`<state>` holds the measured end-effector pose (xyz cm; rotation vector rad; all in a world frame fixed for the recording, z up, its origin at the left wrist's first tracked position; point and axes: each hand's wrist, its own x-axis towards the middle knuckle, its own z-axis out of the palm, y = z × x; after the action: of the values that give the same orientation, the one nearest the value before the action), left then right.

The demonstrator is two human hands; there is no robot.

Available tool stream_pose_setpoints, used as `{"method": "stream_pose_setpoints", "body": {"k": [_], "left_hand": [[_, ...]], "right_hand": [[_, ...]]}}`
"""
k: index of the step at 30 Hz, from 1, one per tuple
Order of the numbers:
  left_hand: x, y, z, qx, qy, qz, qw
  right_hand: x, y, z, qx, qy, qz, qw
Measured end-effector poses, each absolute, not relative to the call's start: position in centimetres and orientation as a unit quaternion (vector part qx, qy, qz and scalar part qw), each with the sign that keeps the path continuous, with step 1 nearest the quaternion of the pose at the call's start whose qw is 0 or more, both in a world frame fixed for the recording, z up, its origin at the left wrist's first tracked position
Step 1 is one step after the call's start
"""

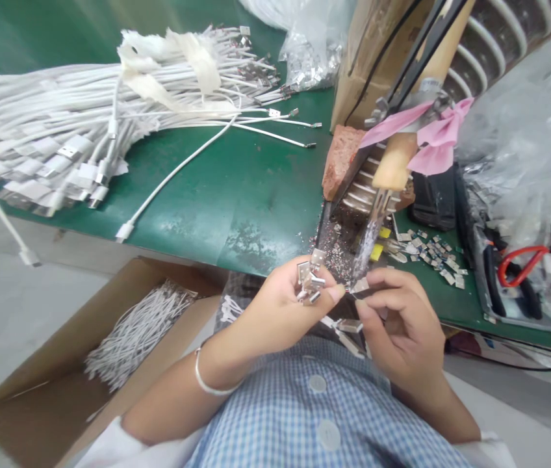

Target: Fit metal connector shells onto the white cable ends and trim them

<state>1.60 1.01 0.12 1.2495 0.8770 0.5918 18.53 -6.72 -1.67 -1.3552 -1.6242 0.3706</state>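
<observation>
Holding a clutch of small metal shells (310,283), our left hand (275,312) is curled shut around them, the thumb pressing them against the fingers, just above our checked shirt (305,416). Our right hand (402,325) pinches one shell (359,286) between thumb and forefinger, with the other fingers loosely bent. This shell sits right under the iron tip (370,237); we cannot tell whether the two touch. Our hands almost meet, fingertips just beside each other, at the near edge of the green table (236,188).

The iron is fixed at a slant, its wooden handle (395,166) tied with a pink ribbon (434,133) and set beside a brick (341,156). Loose shells (431,253) lie scattered on the table just right of the tip. A thick bundle of white cables (61,130) lies across the far left of the table, a few ends trailing over the edge. Below the table on our left stands an open box (26,416) with thinner wires (134,331) in it. Red scissors (538,266) rest at the far right. A bracelet (207,383) circles our left wrist.
</observation>
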Motion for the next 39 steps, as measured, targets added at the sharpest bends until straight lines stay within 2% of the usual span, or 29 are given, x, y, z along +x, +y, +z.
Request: {"method": "stream_pose_setpoints", "body": {"k": [21,39], "left_hand": [[1.65,1.39,0.11,0.542,0.391,0.267,0.694],[1.51,0.79,-0.12,0.547,0.4,0.267,0.685]], "right_hand": [[18.1,-6.19,-1.49,-0.566,-0.657,0.124,0.483],[18.41,-6.67,-1.78,-0.551,-0.676,0.147,0.467]]}}
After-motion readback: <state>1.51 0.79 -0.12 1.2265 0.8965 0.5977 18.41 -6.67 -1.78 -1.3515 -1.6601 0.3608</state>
